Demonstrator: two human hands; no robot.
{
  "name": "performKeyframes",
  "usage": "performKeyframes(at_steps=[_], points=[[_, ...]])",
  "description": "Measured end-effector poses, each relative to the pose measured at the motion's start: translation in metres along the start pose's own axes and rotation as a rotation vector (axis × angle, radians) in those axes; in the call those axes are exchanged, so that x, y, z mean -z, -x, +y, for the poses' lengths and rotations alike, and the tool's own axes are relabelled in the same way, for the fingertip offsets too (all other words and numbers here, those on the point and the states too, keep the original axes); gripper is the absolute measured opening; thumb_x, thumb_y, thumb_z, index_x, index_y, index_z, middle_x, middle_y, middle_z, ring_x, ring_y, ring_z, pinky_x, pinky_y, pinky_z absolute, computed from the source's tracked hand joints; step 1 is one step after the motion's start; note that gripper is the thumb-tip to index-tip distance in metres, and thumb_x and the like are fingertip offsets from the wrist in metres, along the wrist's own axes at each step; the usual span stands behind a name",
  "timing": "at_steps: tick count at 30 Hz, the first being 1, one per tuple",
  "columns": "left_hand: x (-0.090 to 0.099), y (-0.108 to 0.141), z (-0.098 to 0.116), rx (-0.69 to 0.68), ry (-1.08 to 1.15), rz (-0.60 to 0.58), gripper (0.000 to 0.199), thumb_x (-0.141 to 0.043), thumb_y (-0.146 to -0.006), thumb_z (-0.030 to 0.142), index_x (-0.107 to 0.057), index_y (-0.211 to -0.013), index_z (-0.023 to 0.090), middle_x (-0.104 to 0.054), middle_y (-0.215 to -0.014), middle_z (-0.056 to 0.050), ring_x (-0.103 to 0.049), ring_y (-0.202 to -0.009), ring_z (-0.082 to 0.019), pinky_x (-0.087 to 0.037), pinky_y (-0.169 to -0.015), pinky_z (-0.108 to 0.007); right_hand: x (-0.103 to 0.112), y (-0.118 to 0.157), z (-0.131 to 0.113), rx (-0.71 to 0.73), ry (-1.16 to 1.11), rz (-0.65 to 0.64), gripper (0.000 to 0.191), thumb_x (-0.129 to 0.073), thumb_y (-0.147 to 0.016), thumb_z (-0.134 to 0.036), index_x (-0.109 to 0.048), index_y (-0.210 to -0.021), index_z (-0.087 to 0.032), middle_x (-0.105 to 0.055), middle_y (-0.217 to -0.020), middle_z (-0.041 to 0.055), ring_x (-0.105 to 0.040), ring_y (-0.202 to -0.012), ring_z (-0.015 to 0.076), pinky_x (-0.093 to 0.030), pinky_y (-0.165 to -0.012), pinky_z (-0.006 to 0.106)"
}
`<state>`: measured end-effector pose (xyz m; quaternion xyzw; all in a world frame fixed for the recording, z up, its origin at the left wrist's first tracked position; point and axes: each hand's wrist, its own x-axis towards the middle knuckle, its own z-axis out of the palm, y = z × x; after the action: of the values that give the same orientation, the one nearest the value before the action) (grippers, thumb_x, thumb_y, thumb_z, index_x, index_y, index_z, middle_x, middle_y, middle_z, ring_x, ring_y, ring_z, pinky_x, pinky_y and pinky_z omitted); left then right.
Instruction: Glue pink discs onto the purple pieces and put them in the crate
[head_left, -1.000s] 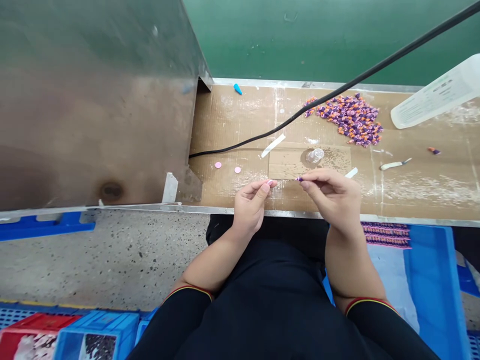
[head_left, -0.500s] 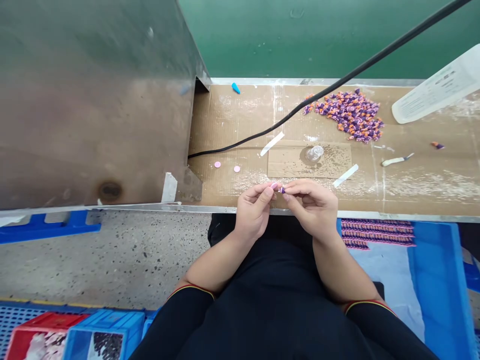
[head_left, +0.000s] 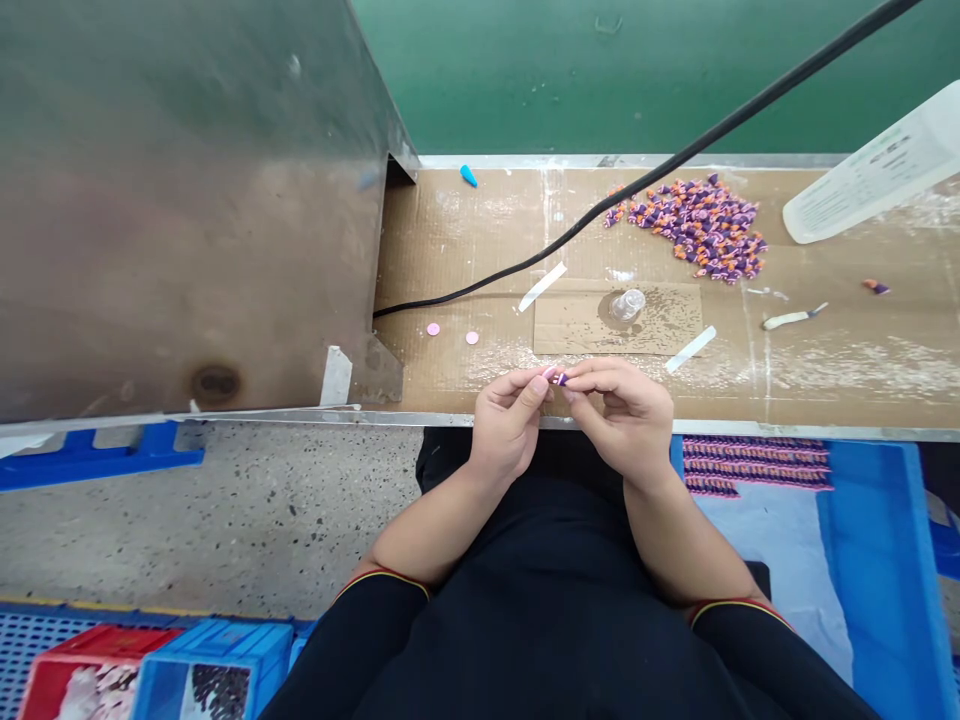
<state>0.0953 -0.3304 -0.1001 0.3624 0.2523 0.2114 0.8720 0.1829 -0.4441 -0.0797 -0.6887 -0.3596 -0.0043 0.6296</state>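
Note:
My left hand (head_left: 510, 420) pinches a small pink disc (head_left: 549, 374) between thumb and forefinger at the table's front edge. Close against it, my right hand (head_left: 626, 415) holds a small purple piece (head_left: 562, 380) in its fingertips; the two pieces meet or nearly meet. Beyond my hands, a small clear cup (head_left: 628, 305) stands on a wet, spotted cardboard piece (head_left: 570, 325). Two more pink discs (head_left: 433, 329) lie to the left. A pile of purple and orange pieces (head_left: 712, 230) sits at the back right.
A large metal housing (head_left: 187, 200) fills the left, with a black cable (head_left: 600, 208) crossing from it. A white bottle (head_left: 862, 180) and a thin tool (head_left: 787, 320) lie right. Below are a blue tray (head_left: 885, 560) with rows of pieces, and red (head_left: 112, 640) and blue (head_left: 225, 640) bins.
The purple piece has tilted slightly in my right fingertips and sits a little nearer the pink disc. The whole view has shifted very slightly.

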Motion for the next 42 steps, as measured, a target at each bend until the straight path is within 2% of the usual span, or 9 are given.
performKeyframes(at_steps=[3, 8, 13, 25, 29, 33, 37, 42], points=[[-0.001, 0.000, 0.000, -0.004, 0.000, 0.005, 0.033, -0.105, -0.073, 0.053, -0.089, -0.090, 0.029, -0.084, -0.099, -0.005, -0.074, -0.084, -0.014, -0.062, -0.085, -0.029, 0.000, 0.000, -0.001, 0.007, -0.002, 0.003, 0.021, -0.077, -0.094, -0.009, -0.081, -0.096, -0.029, -0.085, -0.099, 0.0015, -0.082, -0.092, 0.0199, -0.071, -0.083, 0.036], [-0.003, 0.000, 0.000, -0.029, -0.006, 0.034, 0.035, -0.106, -0.071, 0.052, -0.089, -0.089, 0.027, -0.084, -0.098, -0.006, -0.070, -0.078, -0.011, -0.060, -0.081, -0.026, -0.001, 0.002, -0.001, -0.028, 0.000, 0.046, 0.016, -0.078, -0.098, -0.015, -0.083, -0.104, -0.029, -0.086, -0.097, 0.0015, -0.082, -0.087, 0.0195, -0.069, -0.076, 0.033], [-0.004, 0.000, 0.001, -0.018, 0.013, 0.013, 0.034, -0.106, -0.071, 0.052, -0.090, -0.090, 0.027, -0.083, -0.092, -0.005, -0.070, -0.077, -0.009, -0.059, -0.080, -0.021, -0.005, 0.006, 0.000, 0.002, 0.072, 0.076, 0.017, -0.073, -0.102, -0.019, -0.084, -0.109, -0.030, -0.087, -0.097, 0.0015, -0.082, -0.081, 0.0191, -0.069, -0.072, 0.033], [-0.001, 0.002, -0.001, 0.004, 0.000, 0.024, 0.036, -0.105, -0.072, 0.053, -0.089, -0.092, 0.026, -0.082, -0.091, -0.005, -0.073, -0.080, -0.013, -0.062, -0.082, -0.026, -0.008, 0.011, 0.002, -0.003, 0.118, 0.061, 0.015, -0.078, -0.101, -0.023, -0.086, -0.111, -0.030, -0.089, -0.102, 0.0037, -0.086, -0.087, 0.0224, -0.073, -0.077, 0.036], [-0.002, 0.002, -0.002, -0.011, 0.008, 0.017, 0.034, -0.105, -0.073, 0.052, -0.090, -0.091, 0.028, -0.083, -0.091, -0.004, -0.073, -0.080, -0.011, -0.062, -0.083, -0.023, -0.009, 0.011, 0.001, -0.005, 0.123, 0.073, 0.014, -0.077, -0.102, -0.023, -0.086, -0.111, -0.030, -0.089, -0.102, 0.0034, -0.085, -0.086, 0.0216, -0.073, -0.076, 0.035], [-0.005, 0.002, -0.004, -0.093, -0.012, 0.018, 0.029, -0.104, -0.075, 0.051, -0.090, -0.091, 0.030, -0.084, -0.091, -0.003, -0.077, -0.084, -0.010, -0.063, -0.087, -0.019, -0.011, 0.010, 0.001, 0.024, 0.130, 0.084, 0.016, -0.077, -0.102, -0.022, -0.086, -0.112, -0.031, -0.089, -0.102, 0.0025, -0.086, -0.086, 0.0214, -0.073, -0.077, 0.035], [-0.006, 0.001, -0.008, -0.218, -0.090, 0.063, 0.029, -0.103, -0.075, 0.053, -0.090, -0.089, 0.031, -0.086, -0.096, -0.004, -0.081, -0.093, -0.015, -0.066, -0.092, -0.024, -0.012, 0.010, 0.001, 0.136, 0.165, 0.113, 0.021, -0.079, -0.101, -0.018, -0.084, -0.116, -0.032, -0.089, -0.103, 0.0020, -0.086, -0.086, 0.0208, -0.073, -0.078, 0.035], [-0.003, 0.003, -0.008, -0.256, -0.182, 0.086, 0.031, -0.101, -0.078, 0.056, -0.090, -0.090, 0.030, -0.086, -0.099, -0.006, -0.082, -0.097, -0.020, -0.068, -0.094, -0.031, -0.012, 0.009, 0.001, 0.190, 0.249, 0.104, 0.019, -0.078, -0.101, -0.020, -0.084, -0.112, -0.034, -0.088, -0.096, 0.0000, -0.085, -0.079, 0.0218, -0.074, -0.074, 0.036]])
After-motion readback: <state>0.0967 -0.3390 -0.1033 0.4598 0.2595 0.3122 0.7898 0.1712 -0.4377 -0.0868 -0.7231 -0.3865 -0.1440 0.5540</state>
